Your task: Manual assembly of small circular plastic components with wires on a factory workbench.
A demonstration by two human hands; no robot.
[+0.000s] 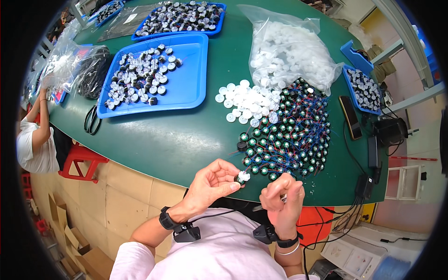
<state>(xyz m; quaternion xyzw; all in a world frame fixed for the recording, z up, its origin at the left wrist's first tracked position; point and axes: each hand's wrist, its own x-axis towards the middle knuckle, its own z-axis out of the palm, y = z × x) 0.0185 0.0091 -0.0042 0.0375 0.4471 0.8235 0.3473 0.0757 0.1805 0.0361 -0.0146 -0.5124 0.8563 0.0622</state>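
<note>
Between the thumb and fingers of my left hand is a small round black part with a white piece on its top. It is held just above the table's near edge. My right hand is closed to the right of it, fingers curled in. A thin greyish end shows beside that fist, but what it grips is mostly hidden. Just beyond both hands lies a dense pile of round black parts with green tops and red and blue wires. White plastic discs are heaped against the pile's far left side.
A clear bag of white discs lies behind the pile. Blue trays of finished-looking round parts stand at the far left, with black scissors nearby. A phone and cables lie at right. Another person sits at far left.
</note>
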